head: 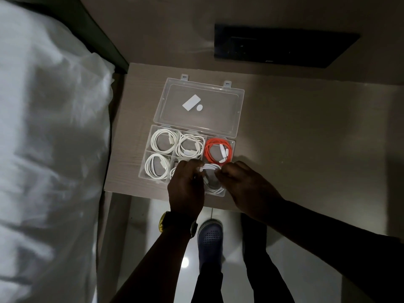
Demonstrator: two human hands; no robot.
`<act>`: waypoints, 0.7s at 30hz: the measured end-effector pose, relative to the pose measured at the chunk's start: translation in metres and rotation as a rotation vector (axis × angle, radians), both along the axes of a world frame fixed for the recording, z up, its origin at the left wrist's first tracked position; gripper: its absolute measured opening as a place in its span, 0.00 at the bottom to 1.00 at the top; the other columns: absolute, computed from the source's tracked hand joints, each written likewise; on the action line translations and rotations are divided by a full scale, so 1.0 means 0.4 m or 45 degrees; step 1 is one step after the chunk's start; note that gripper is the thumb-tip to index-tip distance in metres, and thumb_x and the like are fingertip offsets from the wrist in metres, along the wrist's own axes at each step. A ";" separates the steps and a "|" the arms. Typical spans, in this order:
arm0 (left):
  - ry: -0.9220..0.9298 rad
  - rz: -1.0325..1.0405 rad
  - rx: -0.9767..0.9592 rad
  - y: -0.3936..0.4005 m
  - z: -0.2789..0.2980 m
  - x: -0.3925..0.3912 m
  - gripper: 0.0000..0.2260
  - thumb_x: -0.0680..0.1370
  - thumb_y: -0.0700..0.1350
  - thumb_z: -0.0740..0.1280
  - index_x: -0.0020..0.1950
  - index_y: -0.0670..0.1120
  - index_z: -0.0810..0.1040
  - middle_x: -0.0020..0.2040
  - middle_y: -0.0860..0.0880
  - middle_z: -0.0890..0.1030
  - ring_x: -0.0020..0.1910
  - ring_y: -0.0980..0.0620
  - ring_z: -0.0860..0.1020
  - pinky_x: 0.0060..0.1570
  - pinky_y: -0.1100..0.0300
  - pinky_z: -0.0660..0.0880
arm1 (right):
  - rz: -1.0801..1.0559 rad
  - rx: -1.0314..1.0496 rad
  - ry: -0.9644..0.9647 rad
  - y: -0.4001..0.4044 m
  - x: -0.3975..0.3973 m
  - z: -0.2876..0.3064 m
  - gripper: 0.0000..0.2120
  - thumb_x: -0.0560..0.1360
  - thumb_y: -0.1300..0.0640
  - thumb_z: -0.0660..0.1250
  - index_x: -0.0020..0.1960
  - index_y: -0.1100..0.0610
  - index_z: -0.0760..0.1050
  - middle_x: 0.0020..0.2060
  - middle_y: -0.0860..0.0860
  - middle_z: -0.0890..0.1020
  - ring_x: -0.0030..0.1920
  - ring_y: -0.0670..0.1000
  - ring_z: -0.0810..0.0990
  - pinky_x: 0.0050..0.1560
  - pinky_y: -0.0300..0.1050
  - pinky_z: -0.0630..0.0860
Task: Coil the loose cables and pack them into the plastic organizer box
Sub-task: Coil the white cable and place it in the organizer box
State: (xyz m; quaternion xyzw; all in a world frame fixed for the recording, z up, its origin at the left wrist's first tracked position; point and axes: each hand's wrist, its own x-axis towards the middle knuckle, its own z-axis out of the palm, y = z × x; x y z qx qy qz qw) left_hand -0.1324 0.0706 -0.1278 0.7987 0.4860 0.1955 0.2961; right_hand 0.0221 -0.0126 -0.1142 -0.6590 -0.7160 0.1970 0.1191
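The organizer box (153, 132) lies open near the front left corner of the table (295, 138), its clear lid (229, 110) folded back toward the wall. Four of its six sections already hold coils: white ones in the back left (164, 142), back middle (189, 147) and front left (156, 166), and an orange cable (218, 152) in the back right. A bit of white shows in the front middle section, mostly hidden by the left hand (185, 189).

Both hands are over the front right section. The left hand and the right hand (242, 182) each have fingers closed on the last white cable (211, 169), one on either side of the coil, which sits partly down in that section by the table's front edge.

To do this step well, the person probably needs to keep the loops pinched together while pressing them flat, so they do not spring open. The plug ends likely belong tucked inside the ring, below the section walls, so the lid can shut. Letting go one hand at a time should show whether the coil stays put.
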 end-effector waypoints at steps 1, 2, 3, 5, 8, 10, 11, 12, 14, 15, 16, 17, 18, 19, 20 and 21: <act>-0.013 -0.019 0.015 0.001 -0.006 -0.004 0.04 0.76 0.34 0.69 0.49 0.40 0.82 0.45 0.43 0.82 0.46 0.45 0.80 0.44 0.56 0.75 | 0.025 0.004 -0.018 -0.007 0.003 0.000 0.24 0.67 0.69 0.72 0.63 0.66 0.75 0.55 0.62 0.80 0.54 0.62 0.79 0.46 0.55 0.81; -0.019 -0.031 0.028 0.000 -0.010 -0.007 0.05 0.76 0.33 0.69 0.48 0.40 0.82 0.45 0.44 0.82 0.46 0.46 0.79 0.44 0.59 0.73 | 0.054 0.015 -0.055 -0.016 0.004 0.000 0.26 0.66 0.68 0.73 0.63 0.66 0.75 0.56 0.62 0.81 0.55 0.63 0.80 0.46 0.54 0.82; -0.017 -0.035 0.036 -0.001 -0.013 -0.008 0.05 0.75 0.33 0.69 0.48 0.40 0.82 0.46 0.44 0.82 0.46 0.46 0.79 0.44 0.62 0.72 | 0.094 0.026 -0.113 -0.028 0.005 -0.001 0.27 0.66 0.67 0.74 0.64 0.66 0.75 0.57 0.63 0.81 0.56 0.63 0.80 0.46 0.53 0.83; 0.001 -0.036 0.038 -0.004 -0.017 -0.007 0.07 0.75 0.33 0.69 0.50 0.41 0.81 0.47 0.44 0.81 0.47 0.47 0.78 0.42 0.61 0.73 | 0.199 0.057 -0.233 -0.055 -0.006 -0.004 0.25 0.68 0.62 0.72 0.65 0.64 0.75 0.59 0.62 0.81 0.61 0.62 0.78 0.48 0.50 0.82; 0.049 -0.061 0.062 -0.001 -0.024 -0.002 0.07 0.75 0.34 0.69 0.52 0.41 0.81 0.48 0.43 0.81 0.47 0.46 0.79 0.38 0.56 0.77 | 0.208 0.119 -0.247 -0.088 -0.033 -0.020 0.21 0.75 0.60 0.63 0.66 0.65 0.73 0.63 0.62 0.78 0.66 0.62 0.71 0.55 0.50 0.80; 0.051 -0.083 0.061 0.002 -0.025 0.001 0.06 0.75 0.35 0.70 0.50 0.41 0.81 0.48 0.43 0.81 0.46 0.46 0.80 0.37 0.54 0.79 | 0.175 0.166 -0.314 -0.099 -0.060 -0.030 0.20 0.78 0.60 0.57 0.66 0.66 0.74 0.64 0.62 0.79 0.67 0.63 0.73 0.63 0.52 0.74; 0.051 -0.099 0.054 0.004 -0.024 0.002 0.05 0.75 0.36 0.70 0.49 0.42 0.81 0.47 0.43 0.81 0.45 0.46 0.80 0.37 0.53 0.79 | 0.160 0.196 -0.362 -0.105 -0.075 -0.035 0.19 0.78 0.58 0.58 0.65 0.65 0.75 0.63 0.61 0.79 0.66 0.62 0.75 0.66 0.53 0.70; 0.059 -0.115 0.039 0.003 -0.022 0.002 0.04 0.75 0.37 0.71 0.49 0.42 0.81 0.46 0.43 0.81 0.44 0.46 0.80 0.36 0.52 0.79 | 0.126 0.222 -0.374 -0.113 -0.091 -0.041 0.18 0.78 0.57 0.62 0.64 0.65 0.77 0.62 0.60 0.81 0.65 0.60 0.77 0.67 0.54 0.67; 0.101 -0.130 -0.003 0.003 -0.018 0.007 0.04 0.74 0.39 0.72 0.48 0.43 0.82 0.45 0.45 0.79 0.42 0.47 0.80 0.34 0.52 0.79 | 0.039 0.232 -0.332 -0.126 -0.114 -0.046 0.17 0.79 0.56 0.60 0.62 0.64 0.78 0.60 0.58 0.82 0.64 0.57 0.79 0.67 0.54 0.68; 0.127 -0.131 -0.026 0.003 -0.016 0.009 0.04 0.74 0.40 0.72 0.48 0.44 0.82 0.45 0.45 0.79 0.42 0.47 0.80 0.34 0.51 0.78 | 0.013 0.222 -0.316 -0.126 -0.120 -0.043 0.18 0.80 0.57 0.55 0.62 0.63 0.78 0.61 0.58 0.82 0.64 0.57 0.78 0.67 0.55 0.70; 0.151 -0.137 -0.051 0.004 -0.014 0.010 0.04 0.75 0.41 0.71 0.49 0.44 0.83 0.45 0.45 0.79 0.42 0.47 0.80 0.35 0.51 0.78 | 0.000 0.204 -0.299 -0.123 -0.123 -0.036 0.20 0.81 0.57 0.52 0.63 0.64 0.78 0.61 0.58 0.81 0.65 0.58 0.77 0.66 0.56 0.72; 0.183 -0.150 -0.074 0.005 -0.011 0.011 0.05 0.76 0.42 0.70 0.50 0.45 0.83 0.46 0.46 0.78 0.43 0.47 0.79 0.36 0.50 0.78 | -0.002 0.188 -0.287 -0.116 -0.124 -0.031 0.21 0.82 0.58 0.50 0.63 0.64 0.77 0.62 0.59 0.80 0.66 0.59 0.76 0.66 0.58 0.73; 0.229 -0.169 -0.088 0.006 -0.008 0.010 0.06 0.77 0.44 0.69 0.51 0.46 0.83 0.47 0.46 0.78 0.44 0.47 0.79 0.37 0.50 0.78 | 0.003 0.165 -0.277 -0.108 -0.122 -0.024 0.23 0.82 0.58 0.47 0.65 0.64 0.76 0.64 0.60 0.79 0.67 0.60 0.75 0.66 0.60 0.72; 0.285 -0.189 -0.100 0.007 -0.004 0.007 0.06 0.77 0.44 0.68 0.53 0.47 0.82 0.48 0.47 0.78 0.45 0.48 0.79 0.37 0.50 0.78 | 0.010 0.140 -0.278 -0.101 -0.120 -0.022 0.23 0.83 0.58 0.46 0.67 0.65 0.74 0.66 0.60 0.78 0.68 0.61 0.74 0.67 0.61 0.71; 0.334 -0.206 -0.106 0.009 0.000 0.005 0.07 0.77 0.44 0.67 0.54 0.49 0.82 0.49 0.48 0.77 0.46 0.48 0.79 0.38 0.50 0.78 | 0.013 0.126 -0.285 -0.093 -0.117 -0.019 0.23 0.83 0.58 0.46 0.68 0.65 0.72 0.67 0.61 0.76 0.69 0.61 0.72 0.67 0.62 0.71; 0.369 -0.228 -0.101 0.010 0.005 0.002 0.09 0.77 0.43 0.67 0.55 0.50 0.81 0.50 0.48 0.77 0.46 0.48 0.79 0.38 0.50 0.78 | 0.018 0.133 -0.300 -0.088 -0.113 -0.022 0.21 0.83 0.59 0.48 0.69 0.66 0.71 0.68 0.62 0.75 0.70 0.62 0.72 0.67 0.62 0.71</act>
